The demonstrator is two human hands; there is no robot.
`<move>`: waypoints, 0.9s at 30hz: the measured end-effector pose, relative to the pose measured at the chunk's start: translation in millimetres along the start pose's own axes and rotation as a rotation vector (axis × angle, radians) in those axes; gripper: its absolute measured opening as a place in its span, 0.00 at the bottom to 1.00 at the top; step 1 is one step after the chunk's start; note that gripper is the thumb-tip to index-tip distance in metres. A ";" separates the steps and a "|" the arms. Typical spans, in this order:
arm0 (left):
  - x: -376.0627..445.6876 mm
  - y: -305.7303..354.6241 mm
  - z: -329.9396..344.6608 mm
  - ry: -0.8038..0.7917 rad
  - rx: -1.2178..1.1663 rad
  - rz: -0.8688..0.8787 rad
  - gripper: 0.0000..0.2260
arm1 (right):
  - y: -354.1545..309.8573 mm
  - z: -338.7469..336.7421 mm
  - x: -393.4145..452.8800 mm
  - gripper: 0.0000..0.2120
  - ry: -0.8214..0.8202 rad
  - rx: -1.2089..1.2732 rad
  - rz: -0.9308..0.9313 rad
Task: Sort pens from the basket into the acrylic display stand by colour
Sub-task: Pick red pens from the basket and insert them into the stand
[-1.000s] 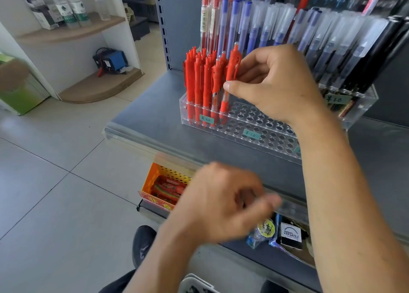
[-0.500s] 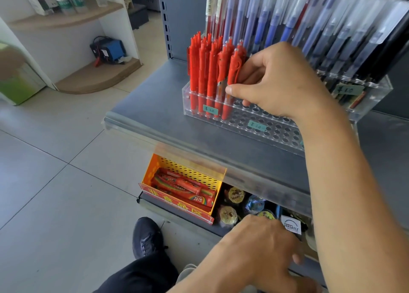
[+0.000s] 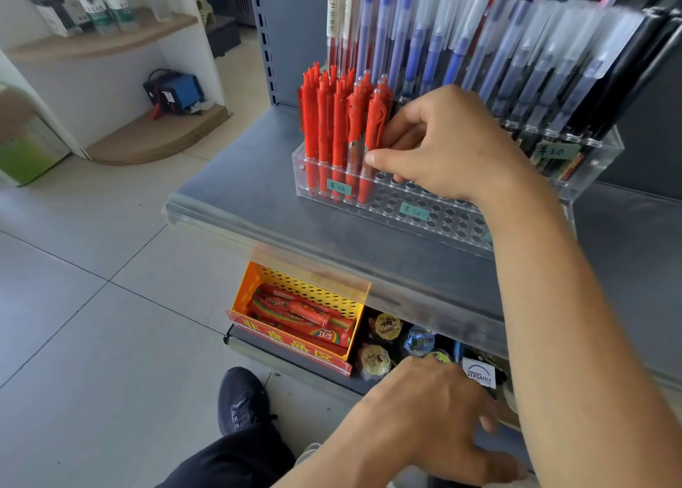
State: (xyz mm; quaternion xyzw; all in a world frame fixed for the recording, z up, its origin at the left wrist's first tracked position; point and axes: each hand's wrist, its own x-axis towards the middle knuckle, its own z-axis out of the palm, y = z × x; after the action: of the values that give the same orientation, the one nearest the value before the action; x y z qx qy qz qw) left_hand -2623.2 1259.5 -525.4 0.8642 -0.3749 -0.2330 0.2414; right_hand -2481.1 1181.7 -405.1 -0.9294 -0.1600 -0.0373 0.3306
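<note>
Seating the red pen (image 3: 372, 144) cleanly is the step in hand: the right hand (image 3: 454, 148) pinches its barrel between thumb and fingertips, the pen standing nearly upright at the 3 o'clock end of the red pens (image 3: 332, 126) already filling the front row of the acrylic display stand (image 3: 435, 222). Its tip looks to be already down in a hole, so the job is probably to press it straight down until it stands level with its neighbours, then release without dragging it sideways. A tilt toward 9 o'clock would likely knock the tightly packed red ones; keeping the barrel vertical should avoid that. Empty holes lie at 3 o'clock of the pen, so the next red one has an obvious slot just beside it. Blue and black pens occupy the higher tiers toward 12 and 2 o'clock, so red stays in the front corner.

The left hand (image 3: 428, 417) reaches low at 6 o'clock, below the shelf (image 3: 258, 192), presumably toward the basket, which I cannot make out here. Its fingers are curled downward, and whether that grip holds a pen I cannot tell.
</note>
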 end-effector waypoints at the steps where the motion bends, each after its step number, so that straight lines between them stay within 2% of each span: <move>1: 0.6 -1.6 1.4 0.002 0.014 0.005 0.18 | 0.1 -0.8 -0.8 0.04 -0.005 0.002 0.001; 9: -1.5 -9.5 7.6 0.083 -0.005 0.003 0.18 | -0.1 -3.4 -17.1 0.05 0.014 0.018 0.014; 27: -26.2 -18.5 32.6 0.100 0.061 -0.060 0.19 | 4.8 11.8 -105.2 0.06 0.012 0.053 0.101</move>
State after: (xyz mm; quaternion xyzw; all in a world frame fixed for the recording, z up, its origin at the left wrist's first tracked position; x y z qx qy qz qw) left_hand -2648.3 1282.6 -555.8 0.8927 -0.3430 -0.1851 0.2263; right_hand -2579.5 1156.9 -435.6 -0.9269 -0.1119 -0.0217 0.3576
